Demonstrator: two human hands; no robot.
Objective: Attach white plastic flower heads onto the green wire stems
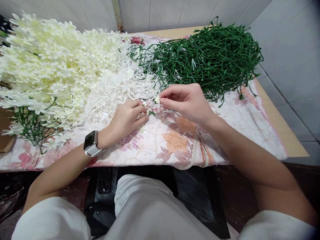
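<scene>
My right hand pinches a small white artificial flower between thumb and fingertips. Facing it, my left hand has its fingers curled together around a green plastic stem, whose tip pokes out past the fingertips; the rest of it is hidden. Behind the left hand lies a heap of thin white plastic pieces. A large pile of white and pale yellow artificial flowers rises at the left, and a tangled mound of green plastic stems stands at the back right.
A floral cloth covers most of the wooden table, whose bare edge shows at the right. Tiled walls close off the back and right. Several assembled flowers on green stems lie at the front left, beside a brown cardboard box.
</scene>
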